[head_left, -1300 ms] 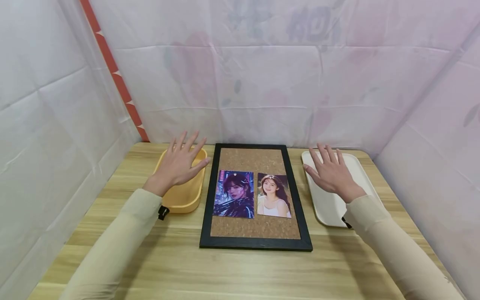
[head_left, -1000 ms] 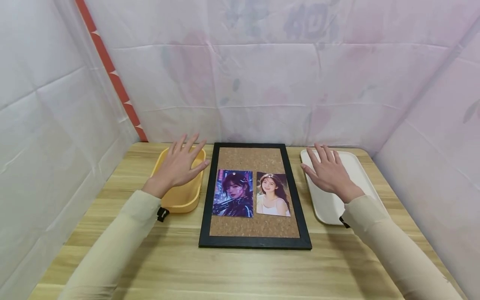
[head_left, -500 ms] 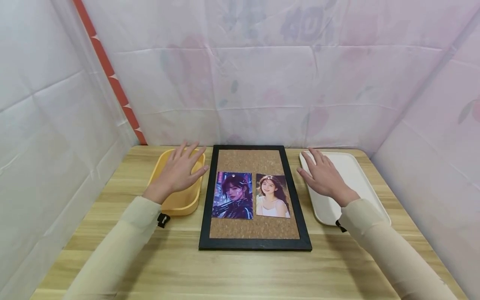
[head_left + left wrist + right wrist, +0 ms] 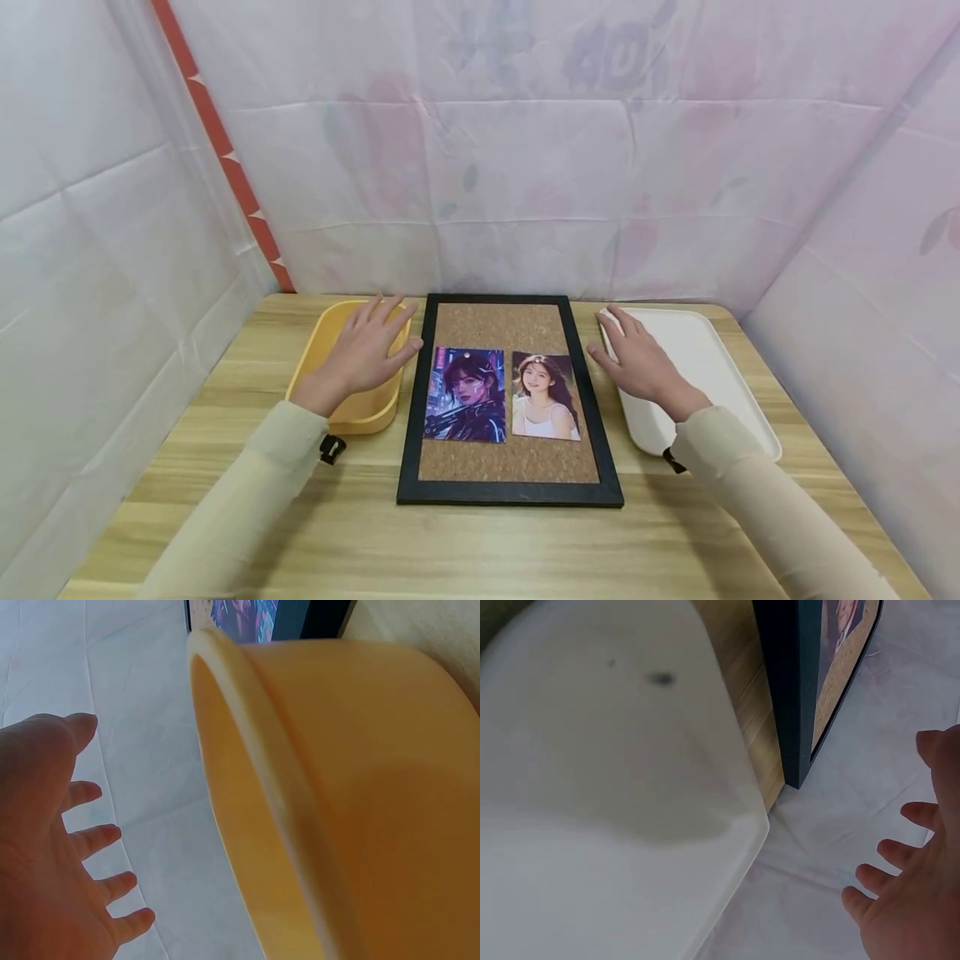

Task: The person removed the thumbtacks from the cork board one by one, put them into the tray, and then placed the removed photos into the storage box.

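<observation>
My left hand [image 4: 360, 354] hovers over the yellow tray [image 4: 378, 421], fingers spread, holding nothing; the left wrist view shows it apart from the tray's rim [image 4: 259, 750]. Over the left edge of the white tray [image 4: 720, 367] is my right hand [image 4: 641, 362], its fingers extended and nothing in them. Between the hands lies a cork board [image 4: 510, 462] with a black frame. Two pictures are on it, each with a small pin-like dot near its top: a purple-blue illustrated picture [image 4: 467, 396] and a portrait photo [image 4: 546, 396] to its right.
The wood-grain table [image 4: 510, 550] carries the board and both trays. Pale patterned cloth [image 4: 525, 167] hangs behind and at both sides, with a red strip [image 4: 217, 133] at the back left corner. Black straps [image 4: 332, 449] show under the sleeves.
Both hands have lowered a little, and the right hand has shifted slightly left toward the board. The view has tilted slightly. The board, pictures and trays stay in place.
</observation>
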`<control>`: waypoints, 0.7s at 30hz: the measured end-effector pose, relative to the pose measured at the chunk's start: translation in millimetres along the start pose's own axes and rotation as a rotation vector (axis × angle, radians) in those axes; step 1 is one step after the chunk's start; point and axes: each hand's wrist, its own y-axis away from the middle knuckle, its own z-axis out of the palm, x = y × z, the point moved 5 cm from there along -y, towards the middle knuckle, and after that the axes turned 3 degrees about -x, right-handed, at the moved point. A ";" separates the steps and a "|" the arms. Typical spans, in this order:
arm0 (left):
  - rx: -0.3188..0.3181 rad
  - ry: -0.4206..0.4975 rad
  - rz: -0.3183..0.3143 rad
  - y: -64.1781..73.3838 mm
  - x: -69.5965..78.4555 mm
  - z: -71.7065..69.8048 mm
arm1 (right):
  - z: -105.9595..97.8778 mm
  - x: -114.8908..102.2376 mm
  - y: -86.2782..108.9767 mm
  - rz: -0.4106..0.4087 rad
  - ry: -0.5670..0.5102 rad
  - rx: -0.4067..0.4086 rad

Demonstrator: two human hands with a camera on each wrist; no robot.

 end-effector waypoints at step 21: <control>0.018 0.005 0.038 4.5 15.4 10.1 | 13.1 -8.7 -6.0 -0.008 -0.096 -0.076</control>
